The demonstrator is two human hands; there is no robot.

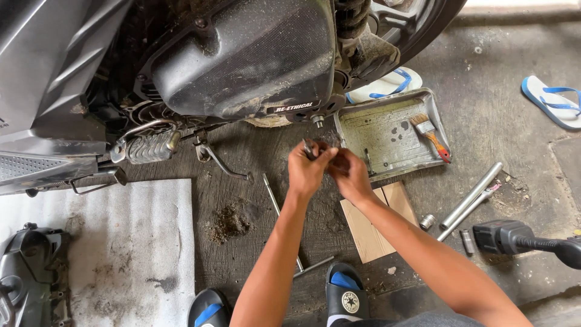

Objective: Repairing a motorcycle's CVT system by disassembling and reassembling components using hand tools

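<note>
Small metal part (310,148) held over floor, just below scooter engine case (242,60) — left hand (308,172) fingers closed on it. Right hand (350,175) touching, fingers curled; grip unclear. Side cover (30,272) already off, on foam sheet (130,248) — reassembly pending. Metal tray (387,130) with brush (428,134) beside.

Bare forearms; black sandals (342,297) with blue insoles.

One head-worn view looks steeply down and forward from close above, onto the stained grey concrete floor (496,115).
</note>
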